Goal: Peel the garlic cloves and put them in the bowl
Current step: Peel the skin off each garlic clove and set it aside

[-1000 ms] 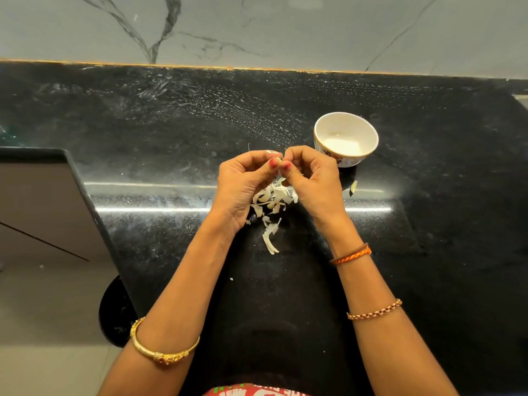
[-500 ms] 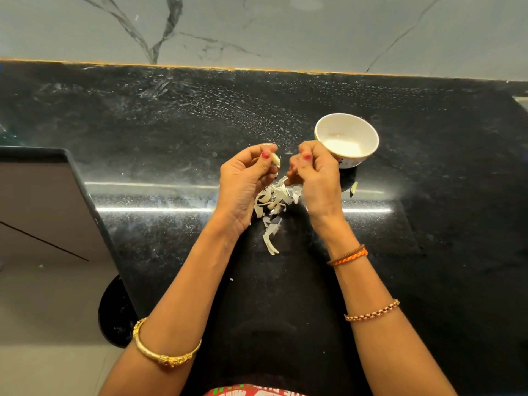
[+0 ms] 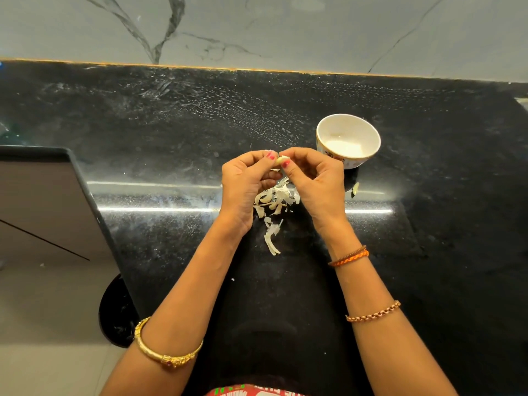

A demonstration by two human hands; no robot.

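A small pale garlic clove [image 3: 282, 159] is pinched between the fingertips of my left hand [image 3: 247, 182] and my right hand [image 3: 315, 181], held above the black counter. Both thumbs and forefingers meet on it. Just right of my right hand stands a white bowl [image 3: 368, 132] with a patterned outer rim; pale contents show in its bottom, too indistinct to name. Below my hands lies a heap of white garlic peels [image 3: 273, 205].
The black stone counter [image 3: 171, 132] runs back to a grey marble wall. One loose pale piece [image 3: 355, 189] lies beside the bowl's base. A dark-edged corner with a brown panel [image 3: 43, 201] is at the left, where the counter drops off.
My hands drew apart half a second ago, the clove staying in my left fingers. They have come together again, and both pinch the clove.
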